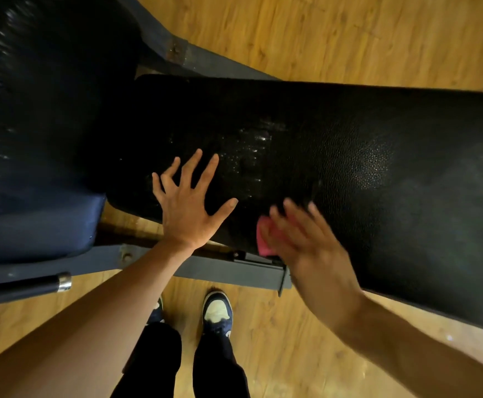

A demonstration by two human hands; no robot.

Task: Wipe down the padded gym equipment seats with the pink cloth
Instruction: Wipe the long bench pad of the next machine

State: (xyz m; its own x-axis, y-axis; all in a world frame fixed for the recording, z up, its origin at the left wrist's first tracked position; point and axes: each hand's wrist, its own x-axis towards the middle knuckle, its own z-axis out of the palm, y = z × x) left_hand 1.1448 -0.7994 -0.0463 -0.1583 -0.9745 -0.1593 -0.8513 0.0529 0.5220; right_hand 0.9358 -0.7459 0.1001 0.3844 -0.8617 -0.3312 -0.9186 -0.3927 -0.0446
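Your two bare arms reach out from the near edge, above your dark trousers (205,366) and your blue and white shoes (217,313) on the wooden floor (335,35). Your left hand (187,208) lies flat on the black padded seat (349,156), with its fingers straight and spread wide. Your right hand (306,239) is blurry. Its fingers are straight and it presses the pink cloth (264,238) onto the near edge of the same seat, just right of your left hand. Only a bit of the cloth peeks out at the left of that hand. Wet shiny spots show on the seat past your left fingers. On the left is a blue padded seat (33,225), and a grey metal frame (228,270) runs under both.
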